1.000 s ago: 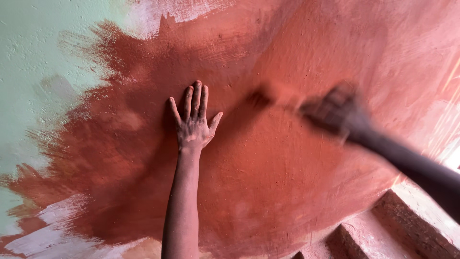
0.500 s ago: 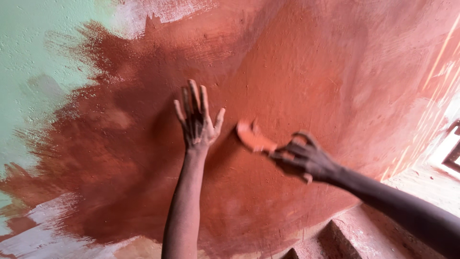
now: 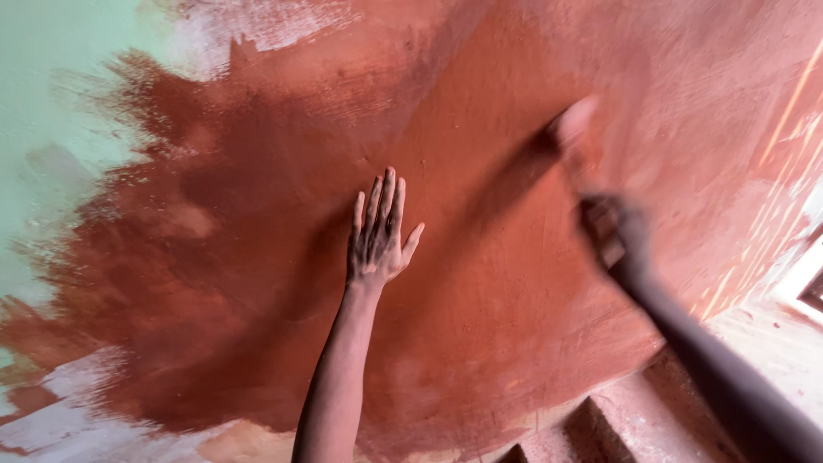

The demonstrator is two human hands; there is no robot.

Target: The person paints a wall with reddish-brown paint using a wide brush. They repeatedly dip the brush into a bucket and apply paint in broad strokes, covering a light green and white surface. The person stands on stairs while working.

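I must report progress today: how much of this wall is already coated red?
Done: the wall's middle is red-brown. In hand: the left hand lies flat on it; the blurred right hand holds a tool, kind unclear. Left: the pale green area and whitish patches.

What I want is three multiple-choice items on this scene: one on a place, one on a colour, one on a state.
1. The left hand lies on: A the red-brown wall; B a bucket; C a ladder.
2. The unpainted patch at upper left is: A blue; B pale green; C yellow.
3. The left hand's fingers are: A clenched; B spread flat; C curled round a brush.
Key: 1 A, palm pressed on painted wall; 2 B, green shows beside the paint's edge; 3 B, all fingers splayed against the wall.
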